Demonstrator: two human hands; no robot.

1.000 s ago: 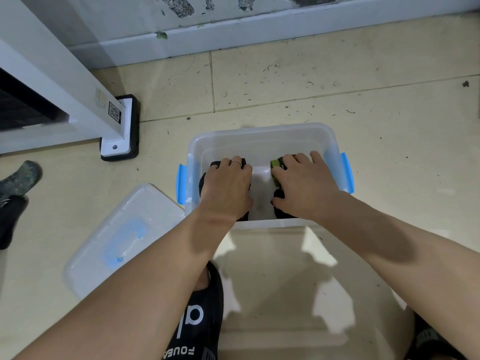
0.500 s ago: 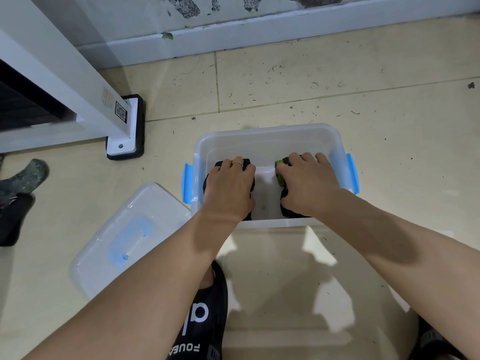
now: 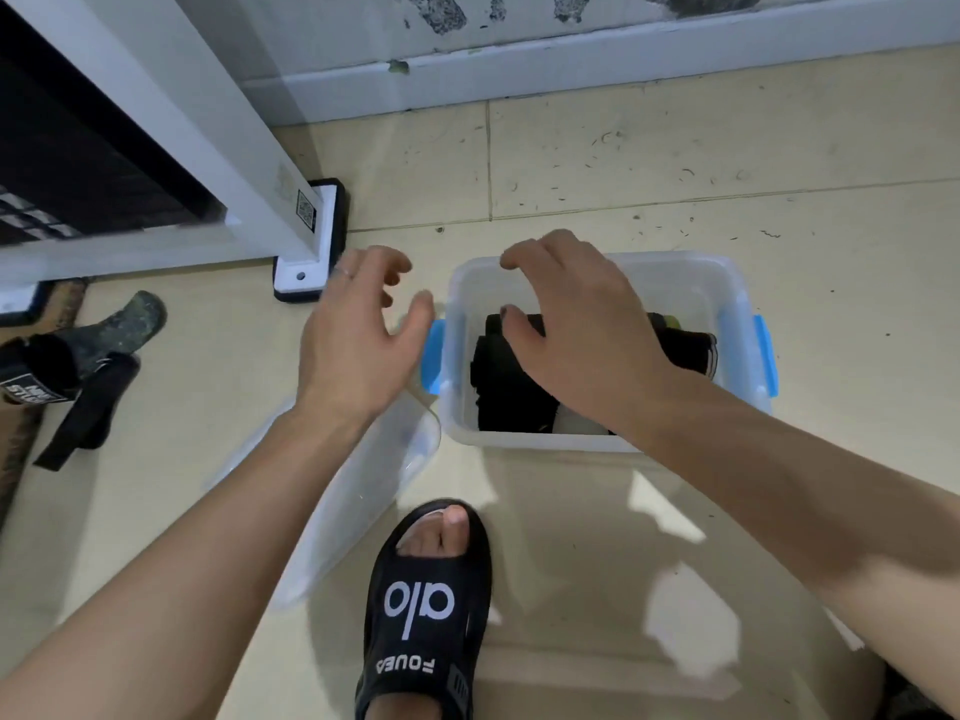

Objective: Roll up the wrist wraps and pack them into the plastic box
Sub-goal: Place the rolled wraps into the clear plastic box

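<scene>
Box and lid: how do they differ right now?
The plastic box stands upright on the floor with rolled black wraps inside; the lid lies off it, to its left, with nothing visible on it. The box shows blue latches at both sides; the lid is partly hidden by the left arm. Both are translucent plastic.

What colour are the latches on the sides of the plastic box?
Light blue, one latch on each side of the clear plastic box; seen in the head view.

The plastic box point(image 3: 597, 356) stands on the tiled floor point(image 3: 675, 174) and holds rolled black wrist wraps point(image 3: 506, 387). The right hand point(image 3: 582, 330) hovers above it, fingers loosely curled. The left hand point(image 3: 358, 345), slightly blurred, appears empty, above the clear lid point(image 3: 358, 491).
</scene>
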